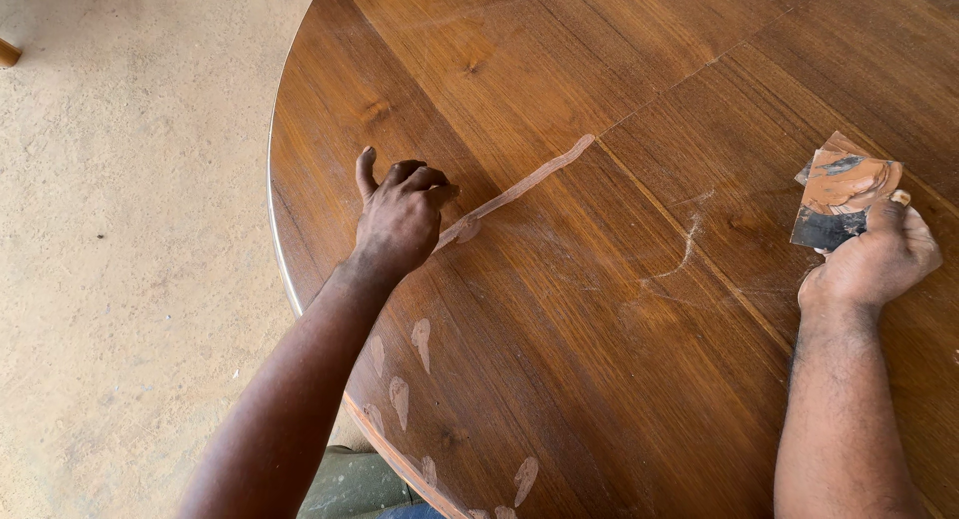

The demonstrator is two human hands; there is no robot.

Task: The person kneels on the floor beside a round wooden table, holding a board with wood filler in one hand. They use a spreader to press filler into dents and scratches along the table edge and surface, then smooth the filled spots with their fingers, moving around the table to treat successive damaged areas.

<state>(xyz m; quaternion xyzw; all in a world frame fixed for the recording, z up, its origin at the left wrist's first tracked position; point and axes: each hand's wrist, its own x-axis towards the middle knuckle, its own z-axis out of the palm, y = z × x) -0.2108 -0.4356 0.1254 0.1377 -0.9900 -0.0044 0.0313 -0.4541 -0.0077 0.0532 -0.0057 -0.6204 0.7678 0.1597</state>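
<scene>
Brown wood, a round tabletop stands on a pale concrete floor. The left hand, fingers curled, presses pale filler along a seam. The right hand, at the far right, pinches a smeared scraper card. Filler dabs dot the near edge.

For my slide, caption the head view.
Left hand smears pale filler along round wooden table; right hand holds scraper.

1. No package, label, sign or screen shows anywhere near either hand
</scene>
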